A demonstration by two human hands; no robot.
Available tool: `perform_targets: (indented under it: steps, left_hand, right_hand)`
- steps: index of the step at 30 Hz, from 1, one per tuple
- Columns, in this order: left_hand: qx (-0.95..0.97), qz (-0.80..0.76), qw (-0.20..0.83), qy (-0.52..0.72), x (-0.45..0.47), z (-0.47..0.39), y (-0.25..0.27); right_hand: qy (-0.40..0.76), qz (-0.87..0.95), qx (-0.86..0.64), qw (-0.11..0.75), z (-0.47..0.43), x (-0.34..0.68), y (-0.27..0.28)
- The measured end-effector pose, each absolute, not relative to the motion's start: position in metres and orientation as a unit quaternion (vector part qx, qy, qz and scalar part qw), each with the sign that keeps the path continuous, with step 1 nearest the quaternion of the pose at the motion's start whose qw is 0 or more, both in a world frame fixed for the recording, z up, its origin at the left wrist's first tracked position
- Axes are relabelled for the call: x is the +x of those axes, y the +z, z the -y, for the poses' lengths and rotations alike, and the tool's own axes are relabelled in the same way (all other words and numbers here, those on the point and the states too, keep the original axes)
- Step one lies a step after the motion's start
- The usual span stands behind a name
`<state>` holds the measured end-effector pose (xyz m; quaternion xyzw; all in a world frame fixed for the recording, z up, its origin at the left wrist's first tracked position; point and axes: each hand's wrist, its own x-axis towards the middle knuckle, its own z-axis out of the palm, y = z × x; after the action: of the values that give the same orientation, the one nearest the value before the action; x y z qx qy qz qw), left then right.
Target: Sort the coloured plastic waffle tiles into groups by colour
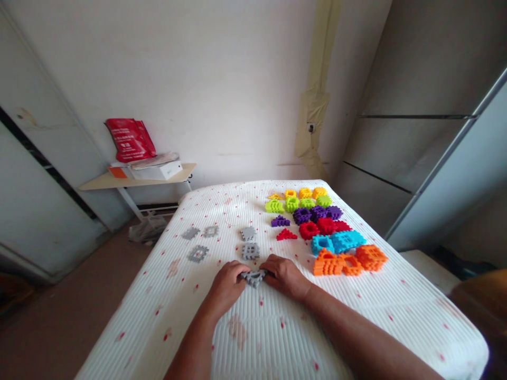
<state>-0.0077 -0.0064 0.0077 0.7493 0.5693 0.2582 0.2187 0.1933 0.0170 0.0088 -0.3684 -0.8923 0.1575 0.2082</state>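
Between my two hands are grey triangular building panels (253,278), seemingly a small stack, close above the cloth. My left hand (229,282) grips their left end, and my right hand (285,275) pinches the right end. Just beyond them lies a grey window panel (251,251), with a grey solid panel (249,233) behind it. Farther left are three loose grey pieces: a panel with a small centre opening (198,254), a solid-looking one (190,233) and an open square frame (211,231).
Sorted stacks of interlocking panels stand on the right: orange (335,263), light blue (348,240), red (326,226), purple (318,213), green (306,203) and yellow (304,193). A quilted white cloth (158,316) covers the surface. A side table (99,183) holds a red bag (129,140).
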Motion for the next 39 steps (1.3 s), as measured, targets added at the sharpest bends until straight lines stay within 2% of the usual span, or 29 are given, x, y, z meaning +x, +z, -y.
perform_targets:
  steps: [39]
  left_hand:
    - [0.736,-0.562,0.260,0.273,-0.0134,0.0043,0.0045]
  right_hand:
    - [0.197,0.887,-0.363,0.205,-0.0216,0.1970,0.0062]
